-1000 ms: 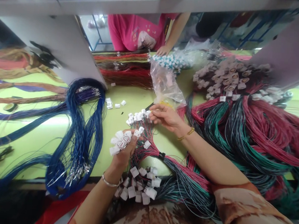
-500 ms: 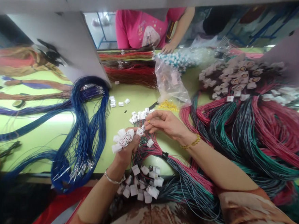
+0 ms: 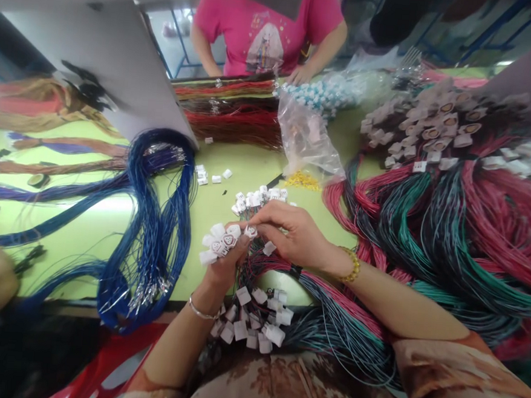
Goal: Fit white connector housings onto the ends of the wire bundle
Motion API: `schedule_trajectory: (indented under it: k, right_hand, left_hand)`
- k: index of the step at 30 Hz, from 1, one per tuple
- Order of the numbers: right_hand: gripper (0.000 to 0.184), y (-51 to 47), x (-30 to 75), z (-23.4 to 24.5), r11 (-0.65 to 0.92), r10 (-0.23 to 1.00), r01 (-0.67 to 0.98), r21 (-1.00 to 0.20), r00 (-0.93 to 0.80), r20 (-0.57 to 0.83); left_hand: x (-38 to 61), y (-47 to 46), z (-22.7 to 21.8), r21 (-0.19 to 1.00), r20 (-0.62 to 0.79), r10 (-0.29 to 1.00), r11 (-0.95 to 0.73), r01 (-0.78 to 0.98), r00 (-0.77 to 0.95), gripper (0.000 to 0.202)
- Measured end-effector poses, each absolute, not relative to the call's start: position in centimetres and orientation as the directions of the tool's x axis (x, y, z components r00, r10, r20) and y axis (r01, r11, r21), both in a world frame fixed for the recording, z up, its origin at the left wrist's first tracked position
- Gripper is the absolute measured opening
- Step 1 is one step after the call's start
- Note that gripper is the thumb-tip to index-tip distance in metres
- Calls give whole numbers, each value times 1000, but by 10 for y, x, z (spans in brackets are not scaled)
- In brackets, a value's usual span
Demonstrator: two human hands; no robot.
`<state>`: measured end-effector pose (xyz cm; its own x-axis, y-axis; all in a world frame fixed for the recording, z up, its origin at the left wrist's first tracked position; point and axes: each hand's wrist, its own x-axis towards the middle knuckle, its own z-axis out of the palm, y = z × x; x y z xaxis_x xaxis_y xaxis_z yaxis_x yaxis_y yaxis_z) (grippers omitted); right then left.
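Note:
My left hand (image 3: 227, 266) is closed around a bunch of white plastic connectors (image 3: 219, 242), their faces turned up above the fist. One white connector (image 3: 250, 232) sticks out by the left thumb. My right hand (image 3: 290, 234) pinches at that connector with thumb and forefinger; whatever is between the fingertips is hidden. Thin pink, black and green wires (image 3: 265, 265) run from under the hands to the right. Beyond the hands lie more small white connectors (image 3: 261, 197) on wire ends. Below, larger white connectors (image 3: 252, 322) hang at the table's front edge.
Blue wires (image 3: 155, 215) lie looped on the left. Yellow pieces (image 3: 302, 180) sit by a clear plastic bag (image 3: 309, 135). Thick pink, black and green wire bundles (image 3: 427, 222) fill the right. Across the green table (image 3: 241, 161), a person in a pink shirt (image 3: 268, 35) works.
My right hand has moved left and closer to the connector at my left thumb; the small yellow piece earlier between its fingertips is now out of sight. The person opposite appears more upright.

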<state>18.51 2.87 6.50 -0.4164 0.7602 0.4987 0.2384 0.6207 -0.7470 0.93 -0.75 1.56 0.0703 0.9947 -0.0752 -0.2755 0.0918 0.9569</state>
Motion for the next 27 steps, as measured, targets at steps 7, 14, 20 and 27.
schedule_trajectory:
  k: [7, 14, 20, 27]
  right_hand:
    - [19, 28, 183, 57, 757, 641, 239, -608, -453, 619]
    - [16, 24, 184, 66, 712, 690, 269, -649, -441, 574]
    - [18, 25, 186, 68, 719, 683, 364, -592, -529, 504]
    - [39, 16, 181, 58, 666, 729, 514, -541, -601, 327]
  left_hand:
    - [7, -8, 11, 961, -61, 995, 81, -263, 81, 30]
    - [7, -9, 10, 961, -58, 996, 75, -265, 71, 30]
    - [5, -10, 7, 978, -62, 997, 69, -195, 42, 31]
    - [10, -8, 3, 966, -123, 992, 109, -236, -42, 35]
